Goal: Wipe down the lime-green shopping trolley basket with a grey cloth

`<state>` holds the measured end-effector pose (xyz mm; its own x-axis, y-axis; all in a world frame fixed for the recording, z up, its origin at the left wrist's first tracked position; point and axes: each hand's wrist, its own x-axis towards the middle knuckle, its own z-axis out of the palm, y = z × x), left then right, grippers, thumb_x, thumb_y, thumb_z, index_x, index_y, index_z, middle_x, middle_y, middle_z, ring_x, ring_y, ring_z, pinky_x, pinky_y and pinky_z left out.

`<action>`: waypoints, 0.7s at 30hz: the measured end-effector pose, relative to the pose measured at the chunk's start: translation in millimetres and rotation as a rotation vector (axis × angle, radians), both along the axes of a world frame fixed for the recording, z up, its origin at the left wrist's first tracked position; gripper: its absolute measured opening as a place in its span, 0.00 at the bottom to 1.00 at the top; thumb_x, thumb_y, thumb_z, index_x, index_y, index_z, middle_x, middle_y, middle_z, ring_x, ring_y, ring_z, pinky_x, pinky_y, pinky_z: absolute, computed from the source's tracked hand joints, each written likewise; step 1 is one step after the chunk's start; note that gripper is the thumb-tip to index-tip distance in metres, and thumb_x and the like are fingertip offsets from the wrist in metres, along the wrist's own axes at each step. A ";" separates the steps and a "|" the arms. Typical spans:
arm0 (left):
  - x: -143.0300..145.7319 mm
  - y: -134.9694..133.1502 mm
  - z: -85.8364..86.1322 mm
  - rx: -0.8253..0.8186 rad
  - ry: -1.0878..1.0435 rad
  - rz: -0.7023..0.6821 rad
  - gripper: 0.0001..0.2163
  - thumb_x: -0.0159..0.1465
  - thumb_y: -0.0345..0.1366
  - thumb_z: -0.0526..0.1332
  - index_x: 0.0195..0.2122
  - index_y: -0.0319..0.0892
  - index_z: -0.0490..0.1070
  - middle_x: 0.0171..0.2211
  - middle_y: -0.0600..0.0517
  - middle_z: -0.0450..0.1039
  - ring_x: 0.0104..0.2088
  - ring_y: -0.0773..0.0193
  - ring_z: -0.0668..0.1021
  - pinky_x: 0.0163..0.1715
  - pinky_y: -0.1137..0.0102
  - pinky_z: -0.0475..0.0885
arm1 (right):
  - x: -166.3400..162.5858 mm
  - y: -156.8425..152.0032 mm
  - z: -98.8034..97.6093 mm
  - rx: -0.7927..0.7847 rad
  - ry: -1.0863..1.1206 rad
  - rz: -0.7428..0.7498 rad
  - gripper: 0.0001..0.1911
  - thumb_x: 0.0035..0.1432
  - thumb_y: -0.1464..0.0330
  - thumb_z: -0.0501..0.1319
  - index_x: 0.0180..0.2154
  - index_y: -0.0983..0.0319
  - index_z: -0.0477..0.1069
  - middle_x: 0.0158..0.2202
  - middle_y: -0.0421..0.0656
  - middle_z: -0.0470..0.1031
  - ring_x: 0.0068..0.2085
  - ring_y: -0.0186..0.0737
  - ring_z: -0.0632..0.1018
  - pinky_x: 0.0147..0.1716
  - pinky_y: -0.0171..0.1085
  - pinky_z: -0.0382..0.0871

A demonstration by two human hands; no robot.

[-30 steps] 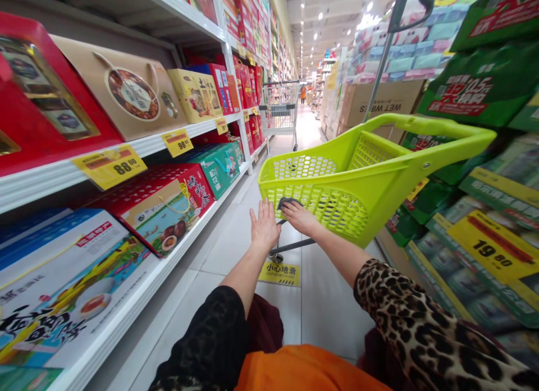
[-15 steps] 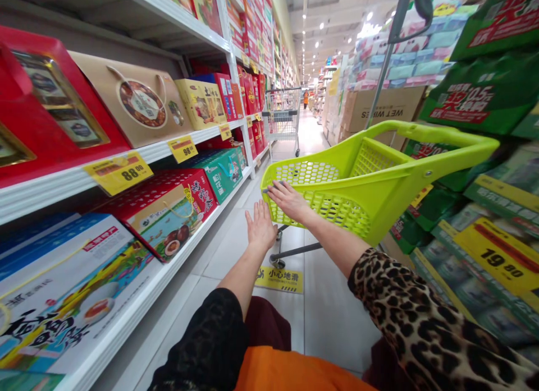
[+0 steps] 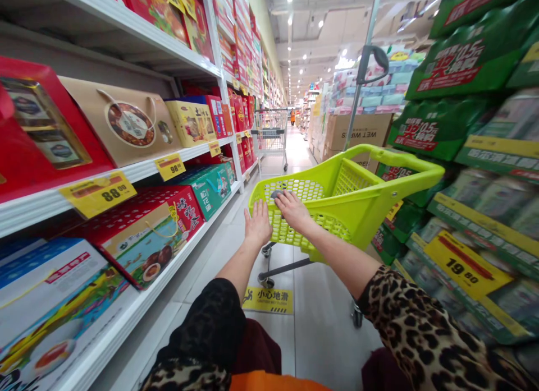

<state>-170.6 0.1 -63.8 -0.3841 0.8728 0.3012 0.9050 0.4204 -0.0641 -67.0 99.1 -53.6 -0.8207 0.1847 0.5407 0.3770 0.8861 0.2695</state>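
Note:
A lime-green shopping cart basket (image 3: 362, 234) with honeycomb-holed sides stands in front of me. My left hand (image 3: 257, 225) lies against its front end, fingers stretched out and holding nothing. Over the top rim of the near side, my right hand (image 3: 293, 211) presses a small wad of grey cloth (image 3: 275, 194); only a bit of it shows past the fingertips. Below the basket are the cart's dark lower frame and a front caster (image 3: 266, 281).
Shelves of boxed gifts (image 3: 138, 122) line the left, with yellow price tags. Green drink packs (image 3: 442, 127) are stacked on the right. A metal shopping cart (image 3: 269, 136) stands farther down the aisle, and a person in orange (image 3: 293, 117) is far off. A yellow wet-floor sticker (image 3: 269, 299) marks the floor.
My right hand has shifted along the rim with the grey cloth, now reaching over it. My left hand stays flat by the front end. The view has tilted up and turned slightly right.

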 end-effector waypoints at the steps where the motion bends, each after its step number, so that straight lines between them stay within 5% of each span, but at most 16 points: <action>1: 2.2 6.6 3.9 -0.021 -0.014 -0.021 0.32 0.57 0.34 0.52 0.63 0.34 0.44 0.65 0.43 0.41 0.65 0.54 0.48 0.60 0.48 0.45 | 8.0 5.4 4.7 -0.009 -0.017 -0.039 0.21 0.59 0.76 0.49 0.54 0.69 0.64 0.56 0.56 0.65 0.60 0.51 0.61 0.56 0.52 0.57; 6: 7.3 23.2 13.5 -0.108 -0.084 -0.037 0.35 0.55 0.35 0.55 0.63 0.37 0.44 0.65 0.42 0.44 0.64 0.53 0.50 0.59 0.46 0.46 | 67.9 32.7 8.4 0.035 -0.049 -0.111 0.22 0.59 0.75 0.49 0.54 0.67 0.64 0.56 0.54 0.65 0.59 0.51 0.61 0.56 0.51 0.56; 14: 23.9 11.9 3.7 -0.029 -0.039 -0.015 0.33 0.55 0.30 0.50 0.63 0.36 0.46 0.64 0.41 0.48 0.64 0.52 0.51 0.58 0.44 0.47 | 160.8 73.1 28.7 0.131 0.025 -0.283 0.21 0.58 0.75 0.49 0.53 0.68 0.65 0.54 0.52 0.68 0.56 0.54 0.64 0.56 0.53 0.55; 21: 42.5 9.2 7.0 -0.046 -0.039 -0.034 0.33 0.54 0.31 0.51 0.62 0.35 0.47 0.63 0.41 0.52 0.62 0.52 0.55 0.58 0.44 0.46 | 158.3 82.9 19.0 0.063 0.101 -0.319 0.21 0.59 0.76 0.47 0.52 0.66 0.66 0.54 0.53 0.67 0.59 0.52 0.62 0.56 0.51 0.57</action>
